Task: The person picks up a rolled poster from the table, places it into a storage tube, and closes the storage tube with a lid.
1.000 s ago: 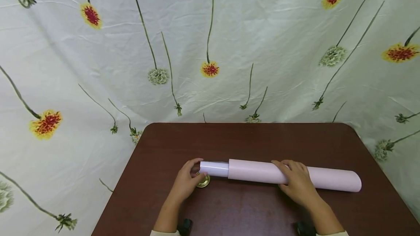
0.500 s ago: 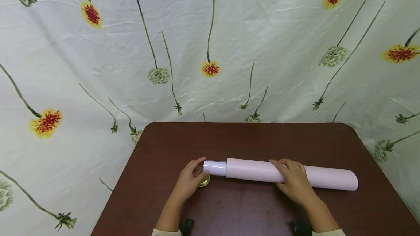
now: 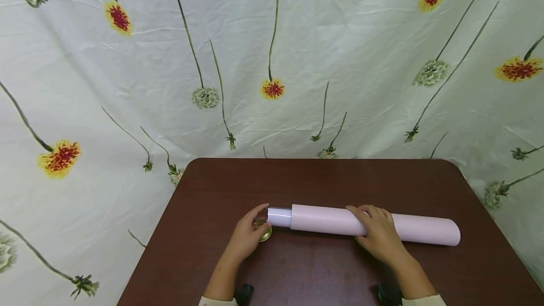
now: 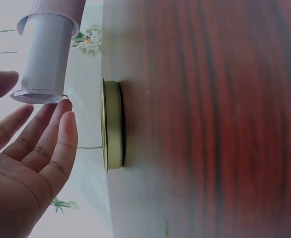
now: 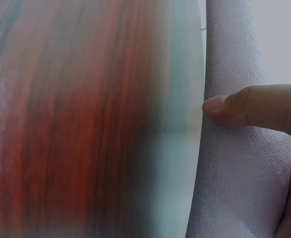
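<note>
A long pink tube with a finely creased surface lies sideways across the view, over the table. From its left end sticks a short length of a glossy white inner cylinder, its open end facing my left palm. My left hand is at that end, thumb and fingers spread, with fingertips right at the rim in the left wrist view. My right hand grips the pink tube near its middle, thumb on the near side. A round gold lid lies on the table, partly hidden by my left hand in the head view.
The dark reddish-brown table has rounded far corners. Behind and around it hangs a pale cloth printed with flowers. Dark wrist-worn devices show beside both forearms.
The left hand has moved right against the white cylinder's end, and less of the cylinder shows. The right hand has shifted slightly left with the pink tube.
</note>
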`<state>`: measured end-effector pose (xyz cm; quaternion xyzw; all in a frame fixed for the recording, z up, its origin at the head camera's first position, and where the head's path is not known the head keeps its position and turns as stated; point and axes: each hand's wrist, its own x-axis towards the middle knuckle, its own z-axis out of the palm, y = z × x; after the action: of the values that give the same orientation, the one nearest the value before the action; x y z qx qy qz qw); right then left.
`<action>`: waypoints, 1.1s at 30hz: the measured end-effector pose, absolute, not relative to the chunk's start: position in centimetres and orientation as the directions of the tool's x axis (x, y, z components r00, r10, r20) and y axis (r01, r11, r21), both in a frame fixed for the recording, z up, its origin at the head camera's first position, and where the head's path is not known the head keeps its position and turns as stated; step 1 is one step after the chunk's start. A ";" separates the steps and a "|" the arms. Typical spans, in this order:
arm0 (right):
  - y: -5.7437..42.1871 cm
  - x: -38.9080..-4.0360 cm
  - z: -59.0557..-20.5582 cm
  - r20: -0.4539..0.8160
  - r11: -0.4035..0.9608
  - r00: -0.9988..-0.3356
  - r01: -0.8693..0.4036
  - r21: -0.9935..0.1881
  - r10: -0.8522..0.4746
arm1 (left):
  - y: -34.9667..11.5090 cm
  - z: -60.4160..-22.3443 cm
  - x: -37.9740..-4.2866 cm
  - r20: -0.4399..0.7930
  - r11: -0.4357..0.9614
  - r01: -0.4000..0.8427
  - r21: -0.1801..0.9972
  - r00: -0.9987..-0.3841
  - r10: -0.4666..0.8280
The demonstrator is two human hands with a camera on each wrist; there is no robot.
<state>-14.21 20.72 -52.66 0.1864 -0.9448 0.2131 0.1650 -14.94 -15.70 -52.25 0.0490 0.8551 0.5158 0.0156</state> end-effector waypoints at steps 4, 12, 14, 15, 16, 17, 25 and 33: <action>20.6 -14.2 -52.6 0.391 0.840 -0.875 -0.425 -0.338 -0.285 | -15.5 -52.3 -14.9 0.042 0.448 0.088 0.890 -0.993 0.111; 20.3 -14.2 -52.4 0.362 0.841 -0.888 -0.412 -0.350 -0.284 | -15.1 -52.4 -14.9 0.064 0.406 0.110 0.907 -0.990 0.124; 20.3 -14.2 -52.3 0.363 0.841 -0.886 -0.415 -0.347 -0.287 | -15.0 -52.4 -14.9 0.067 0.389 0.114 0.914 -0.989 0.131; 20.2 -14.2 -52.3 0.362 0.841 -0.886 -0.415 -0.346 -0.289 | -15.0 -52.4 -14.9 0.065 0.385 0.112 0.916 -0.989 0.132; 20.2 -14.2 -52.3 0.362 0.841 -0.886 -0.416 -0.346 -0.289 | -15.0 -52.4 -14.9 0.062 0.381 0.109 0.918 -0.989 0.134; 20.2 -14.2 -52.3 0.361 0.841 -0.886 -0.416 -0.346 -0.290 | -14.9 -52.5 -14.9 0.061 0.375 0.109 0.921 -0.989 0.136; 20.0 -14.2 -52.4 0.364 0.837 -0.884 -0.422 -0.349 -0.294 | -14.4 -52.4 -14.8 0.046 0.397 0.111 0.911 -0.984 0.170; 19.8 -14.2 -52.4 0.344 0.841 -0.890 -0.417 -0.345 -0.300 | -13.9 -52.3 -14.5 0.038 0.427 0.122 0.896 -0.979 0.199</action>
<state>-14.24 19.75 -52.37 0.1889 -0.9492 0.2094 0.1393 -14.55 -13.90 -52.33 0.0951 0.8440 0.5266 0.0368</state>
